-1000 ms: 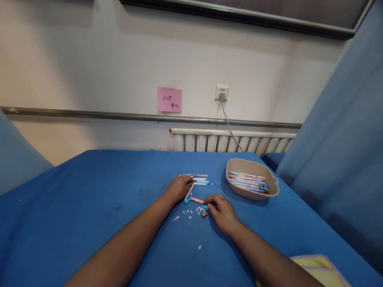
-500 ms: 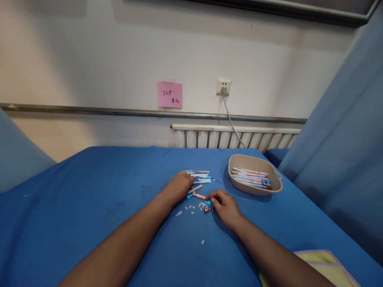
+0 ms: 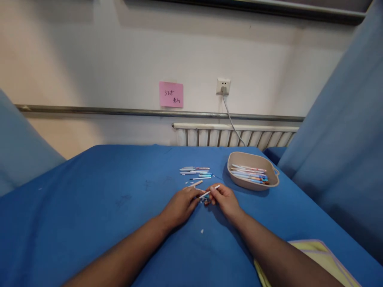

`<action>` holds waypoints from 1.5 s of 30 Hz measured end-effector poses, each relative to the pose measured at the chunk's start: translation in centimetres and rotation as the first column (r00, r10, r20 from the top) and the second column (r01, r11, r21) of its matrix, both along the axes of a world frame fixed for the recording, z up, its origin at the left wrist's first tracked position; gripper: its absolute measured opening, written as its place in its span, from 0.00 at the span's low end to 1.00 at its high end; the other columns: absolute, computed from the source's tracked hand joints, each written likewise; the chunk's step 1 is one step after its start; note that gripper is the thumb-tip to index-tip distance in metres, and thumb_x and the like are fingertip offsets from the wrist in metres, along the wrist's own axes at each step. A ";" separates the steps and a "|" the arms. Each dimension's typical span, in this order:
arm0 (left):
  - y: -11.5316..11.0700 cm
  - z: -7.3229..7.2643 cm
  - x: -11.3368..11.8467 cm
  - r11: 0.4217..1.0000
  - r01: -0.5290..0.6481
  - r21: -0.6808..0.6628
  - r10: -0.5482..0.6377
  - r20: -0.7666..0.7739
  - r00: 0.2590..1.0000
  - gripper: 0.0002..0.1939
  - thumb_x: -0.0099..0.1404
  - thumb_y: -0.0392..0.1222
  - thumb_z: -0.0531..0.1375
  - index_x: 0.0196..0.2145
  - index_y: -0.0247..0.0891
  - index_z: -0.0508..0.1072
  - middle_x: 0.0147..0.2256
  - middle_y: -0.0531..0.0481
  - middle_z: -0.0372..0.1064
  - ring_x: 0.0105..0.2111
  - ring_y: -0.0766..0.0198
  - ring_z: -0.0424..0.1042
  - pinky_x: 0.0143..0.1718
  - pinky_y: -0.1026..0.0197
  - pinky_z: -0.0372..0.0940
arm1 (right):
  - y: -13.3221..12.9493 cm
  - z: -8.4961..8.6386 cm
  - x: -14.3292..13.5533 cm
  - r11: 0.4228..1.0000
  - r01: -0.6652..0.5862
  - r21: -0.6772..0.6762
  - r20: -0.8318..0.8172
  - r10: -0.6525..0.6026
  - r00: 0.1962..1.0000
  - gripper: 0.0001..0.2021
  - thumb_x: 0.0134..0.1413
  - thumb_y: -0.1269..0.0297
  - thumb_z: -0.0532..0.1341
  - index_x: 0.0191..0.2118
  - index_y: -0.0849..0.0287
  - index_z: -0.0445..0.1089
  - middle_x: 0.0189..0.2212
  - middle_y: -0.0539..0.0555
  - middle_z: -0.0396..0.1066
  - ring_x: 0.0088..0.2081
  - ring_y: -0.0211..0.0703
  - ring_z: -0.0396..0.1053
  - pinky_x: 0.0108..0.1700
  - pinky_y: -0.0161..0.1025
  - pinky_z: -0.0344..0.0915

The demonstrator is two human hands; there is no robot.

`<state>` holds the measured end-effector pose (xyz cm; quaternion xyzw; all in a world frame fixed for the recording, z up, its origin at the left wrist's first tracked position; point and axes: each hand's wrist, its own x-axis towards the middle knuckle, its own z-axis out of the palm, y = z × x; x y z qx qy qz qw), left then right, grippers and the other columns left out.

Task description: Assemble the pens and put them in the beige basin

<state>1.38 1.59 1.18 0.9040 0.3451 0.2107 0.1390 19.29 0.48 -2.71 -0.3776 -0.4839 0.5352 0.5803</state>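
"White stick [image 3: 206,194], slanting between our hands, just above the blue cloth [image 3: 107,175]. Which hand has it?"

"Our right hand [image 3: 226,201], pinching it between thumb and fingers. Our left hand [image 3: 181,205] is at its lower end, fingers bent; we cannot tell whether they grip."

"Beneath and around?"

"We note a small brown piece [image 3: 206,203] near the right fingertips, and a white chip [image 3: 202,231] nearer us."

"Farther out?"

"Beyond our left hand, a loose row of pens [image 3: 197,172]. Right of those, a beige basket [image 3: 243,184] holding more pens. Yellow cloth [image 3: 317,252] beside our right forearm."
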 end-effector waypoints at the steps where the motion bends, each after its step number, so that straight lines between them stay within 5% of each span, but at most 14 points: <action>1: -0.1 -0.1 0.0 1.000 -0.004 0.009 0.004 0.007 1.000 0.13 0.67 0.40 0.49 0.47 0.43 0.67 0.45 0.48 0.68 0.45 0.60 0.65 0.49 0.58 0.58 | 0.1 0.0 0.2 0.999 0.053 -0.005 -0.013 -0.053 0.999 0.18 0.47 0.48 0.60 0.30 0.61 0.69 0.17 0.45 0.62 0.18 0.32 0.59 0.25 0.33 0.60; 4: 0.7 -0.6 -0.1 0.997 -0.036 0.061 0.036 -0.009 0.999 0.15 0.66 0.37 0.51 0.49 0.44 0.66 0.50 0.48 0.65 0.49 0.58 0.62 0.52 0.54 0.55 | 0.5 -0.3 1.2 0.975 0.219 -0.035 -0.050 -0.221 0.974 0.19 0.47 0.47 0.60 0.29 0.61 0.68 0.18 0.45 0.63 0.18 0.32 0.57 0.22 0.31 0.55; 7: 1.9 -1.1 0.2 0.997 -0.032 0.065 0.037 -0.074 0.997 0.12 0.66 0.38 0.51 0.46 0.44 0.69 0.45 0.49 0.69 0.48 0.57 0.62 0.49 0.55 0.56 | 0.9 -0.4 1.8 0.955 0.287 -0.071 -0.072 -0.292 0.954 0.19 0.47 0.46 0.60 0.28 0.60 0.67 0.18 0.45 0.62 0.18 0.32 0.56 0.21 0.31 0.53; 20: 2.6 -1.3 -0.3 0.996 -0.032 0.088 0.043 -0.130 0.991 0.14 0.68 0.47 0.50 0.36 0.39 0.73 0.35 0.46 0.67 0.39 0.58 0.62 0.42 0.57 0.57 | 0.9 -0.4 1.8 0.954 0.263 -0.145 -0.126 -0.281 0.951 0.18 0.45 0.48 0.62 0.28 0.61 0.67 0.18 0.46 0.62 0.18 0.32 0.55 0.21 0.31 0.52; 36: 2.4 -1.2 -0.5 0.978 -0.104 -0.183 0.140 0.199 0.970 0.11 0.67 0.46 0.50 0.39 0.38 0.68 0.36 0.50 0.69 0.37 0.62 0.67 0.40 0.61 0.62 | 0.4 0.2 1.8 0.939 0.337 -0.072 -0.182 -0.344 0.921 0.15 0.49 0.51 0.60 0.29 0.60 0.69 0.18 0.47 0.63 0.18 0.32 0.56 0.21 0.30 0.54; 45: 1.6 -0.3 -0.3 0.996 -0.052 -0.073 0.066 0.213 0.975 0.11 0.66 0.43 0.51 0.40 0.39 0.71 0.36 0.49 0.68 0.37 0.63 0.67 0.40 0.63 0.61 | 0.3 0.1 1.8 0.945 0.319 -0.078 -0.181 -0.328 0.927 0.15 0.49 0.51 0.60 0.29 0.60 0.69 0.18 0.47 0.63 0.18 0.31 0.56 0.21 0.30 0.53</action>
